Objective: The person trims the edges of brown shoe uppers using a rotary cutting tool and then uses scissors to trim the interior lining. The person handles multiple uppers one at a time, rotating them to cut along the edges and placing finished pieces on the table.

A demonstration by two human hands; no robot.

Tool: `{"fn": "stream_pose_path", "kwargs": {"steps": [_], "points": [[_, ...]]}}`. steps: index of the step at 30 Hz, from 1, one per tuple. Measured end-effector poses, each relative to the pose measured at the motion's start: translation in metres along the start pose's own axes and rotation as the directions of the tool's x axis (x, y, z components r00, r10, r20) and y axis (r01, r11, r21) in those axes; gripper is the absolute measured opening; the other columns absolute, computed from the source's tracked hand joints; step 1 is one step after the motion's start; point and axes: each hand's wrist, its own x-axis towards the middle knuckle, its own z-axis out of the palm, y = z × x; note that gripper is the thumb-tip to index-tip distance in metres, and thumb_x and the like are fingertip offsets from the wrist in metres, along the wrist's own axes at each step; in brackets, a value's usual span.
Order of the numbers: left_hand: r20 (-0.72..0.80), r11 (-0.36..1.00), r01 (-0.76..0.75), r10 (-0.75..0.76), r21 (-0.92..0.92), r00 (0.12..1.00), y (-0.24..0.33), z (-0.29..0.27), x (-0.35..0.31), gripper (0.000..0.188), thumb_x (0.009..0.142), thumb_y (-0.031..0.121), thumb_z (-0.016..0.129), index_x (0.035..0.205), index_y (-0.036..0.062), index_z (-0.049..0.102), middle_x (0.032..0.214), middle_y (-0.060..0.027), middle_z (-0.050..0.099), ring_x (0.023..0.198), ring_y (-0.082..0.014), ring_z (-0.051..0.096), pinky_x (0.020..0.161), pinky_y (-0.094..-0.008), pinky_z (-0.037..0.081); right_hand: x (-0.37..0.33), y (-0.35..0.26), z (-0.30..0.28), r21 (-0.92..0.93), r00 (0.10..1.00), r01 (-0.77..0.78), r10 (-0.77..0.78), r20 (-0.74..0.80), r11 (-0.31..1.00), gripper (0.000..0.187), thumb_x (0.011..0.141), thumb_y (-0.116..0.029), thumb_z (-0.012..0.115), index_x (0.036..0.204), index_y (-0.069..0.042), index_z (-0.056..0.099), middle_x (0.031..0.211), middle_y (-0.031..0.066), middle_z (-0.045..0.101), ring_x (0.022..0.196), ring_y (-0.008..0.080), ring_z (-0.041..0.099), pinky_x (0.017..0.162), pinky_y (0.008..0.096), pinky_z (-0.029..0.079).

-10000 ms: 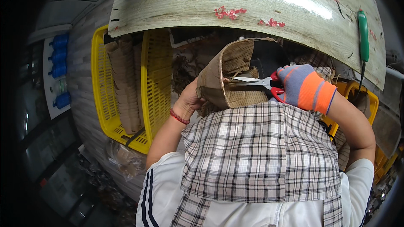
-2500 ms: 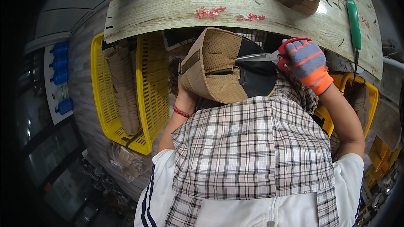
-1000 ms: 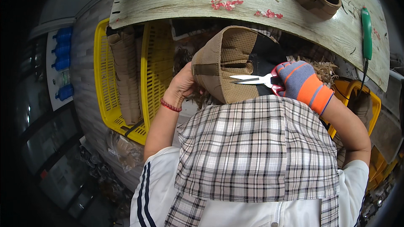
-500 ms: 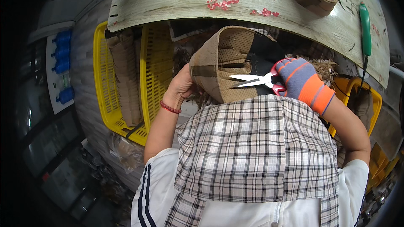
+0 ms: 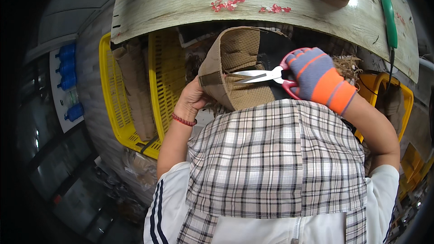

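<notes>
Head view: left hand [image 5: 193,101] grips one tan shoe upper [image 5: 235,74]; gloved right hand [image 5: 316,79] clasps one scissors [image 5: 264,75].

Pale wooden table [image 5: 190,4] is lying beyond the hands, glare shining on it. Yellow crates [image 5: 113,108] are standing left of the hands, blue bottles [image 5: 68,63] farther left.

Shoe upper [image 5: 235,70] before the table [image 5: 190,4], crate [image 5: 135,90] to its left, scissors [image 5: 264,75] to its right
</notes>
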Motion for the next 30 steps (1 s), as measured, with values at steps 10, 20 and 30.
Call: {"fn": "stream_pose_path", "kwargs": {"steps": [10,20,30], "points": [[-0.045,0.998,0.008,-0.011,-0.066,0.999,-0.007,-0.009,0.004,0.033,0.067,-0.010,0.076,0.099,-0.0034,0.067,0.090,-0.0083,0.068,0.079,-0.0183,0.067,0.077,-0.0316,0.058,0.025,-0.018,0.011,-0.156,0.997,0.015,-0.004,0.071,0.988,0.034,0.078,-0.043,0.070,0.098,-0.016,0.070,0.083,0.0065,0.069,0.081,0.0237,0.068,0.069,0.0342,0.051],[-0.037,0.999,0.035,-0.036,-0.038,0.999,-0.012,-0.021,0.010,0.033,0.070,-0.008,0.074,0.102,-0.0029,0.067,0.096,-0.0112,0.070,0.084,-0.0209,0.068,0.081,-0.0331,0.057,0.006,0.000,0.009,-0.083,0.997,-0.039,0.044,0.063,0.996,0.034,0.080,-0.042,0.068,0.099,-0.014,0.069,0.082,0.0070,0.070,0.078,0.0234,0.068,0.071,0.0333,0.052],[0.025,1.000,0.008,-0.009,0.013,1.000,-0.014,-0.029,0.011,0.038,0.081,0.000,0.069,0.118,-0.0011,0.060,0.106,-0.0127,0.069,0.098,-0.0222,0.066,0.089,-0.0386,0.055,0.003,0.001,-0.001,-0.046,1.000,0.014,-0.013,0.021,0.999,0.030,0.077,-0.036,0.071,0.097,-0.014,0.070,0.088,0.0065,0.068,0.089,0.0227,0.065,0.077,0.0326,0.049]]}}
